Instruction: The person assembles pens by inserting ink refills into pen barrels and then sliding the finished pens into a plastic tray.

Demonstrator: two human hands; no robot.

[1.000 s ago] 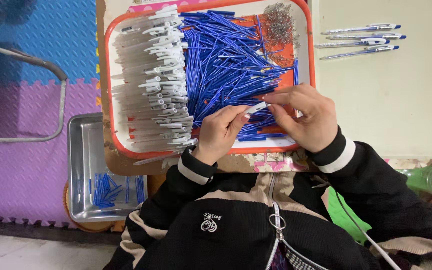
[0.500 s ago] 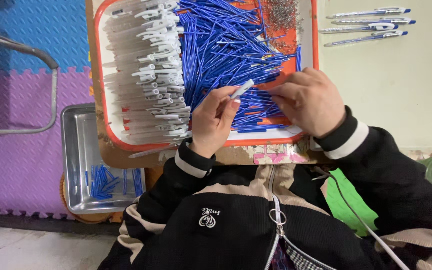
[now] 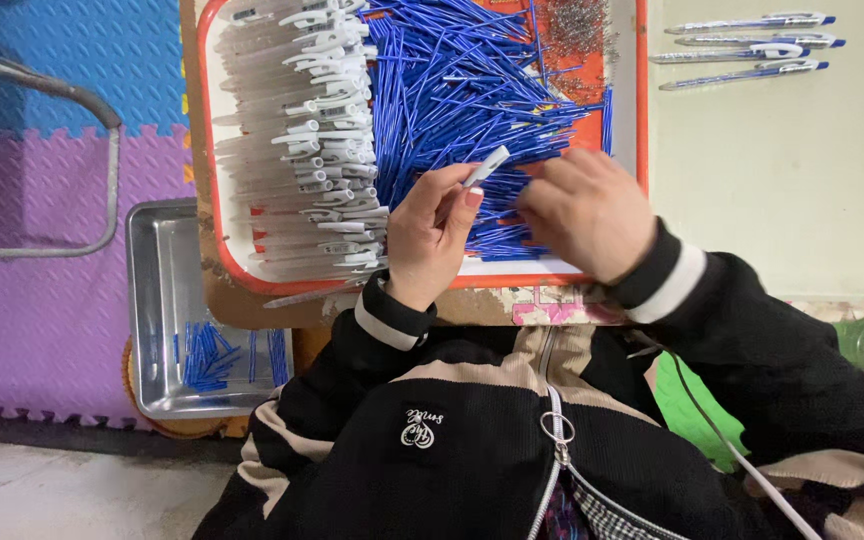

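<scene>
An orange-rimmed tray [image 3: 636, 110] holds a stack of clear pen barrels with white clips [image 3: 297, 150], a heap of blue ink refills [image 3: 457, 90] and a small pile of metal springs [image 3: 574, 25]. My left hand [image 3: 430, 232] pinches a clear pen barrel [image 3: 487, 165] by its white end, above the refills. My right hand [image 3: 584, 212] rests palm down on the refill heap just right of it, fingers curled into the refills; whether it grips one is hidden.
Several finished blue pens [image 3: 752, 45] lie on the pale table right of the tray. A steel tray [image 3: 157, 300] with a few blue refills sits low at the left over purple and blue foam mats. A grey metal bar [image 3: 72, 100] curves at the far left.
My hands have separated: the left still holds the pen barrel, the right has dropped onto the refill heap. The view has shifted so the tray sits higher in frame.
</scene>
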